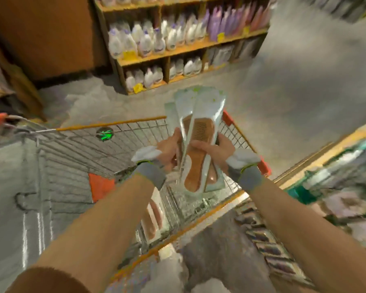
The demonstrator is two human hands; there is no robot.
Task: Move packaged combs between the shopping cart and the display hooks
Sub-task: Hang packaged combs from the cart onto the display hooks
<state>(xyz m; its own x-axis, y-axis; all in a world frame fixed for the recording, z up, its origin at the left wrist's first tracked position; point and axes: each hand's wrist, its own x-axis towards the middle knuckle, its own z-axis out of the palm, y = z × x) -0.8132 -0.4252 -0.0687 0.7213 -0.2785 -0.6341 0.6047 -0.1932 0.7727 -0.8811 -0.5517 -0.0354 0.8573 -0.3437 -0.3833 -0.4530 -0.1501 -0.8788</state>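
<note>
Fingers (199,144) of left hand (167,152) and right hand (219,150) clasp fanned combs (201,127) above the cart (114,124); packs seem light, flat, glossy, slip-prone, best gripped mid-stack where they overlap.

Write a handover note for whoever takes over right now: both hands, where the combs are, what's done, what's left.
Left hand: grips the bundle of packaged combs from its left side.
Right hand: grips the same bundle from the right, thumb across the front.
Bundle: several packs, held upright above the shopping cart.
In the cart: at least one loose comb pack lies low inside.
Done: cannot tell; no display hooks can be made out in this blurred view.
Left: probably hang this bundle on the hooks, then fetch the pack from the cart.
</note>
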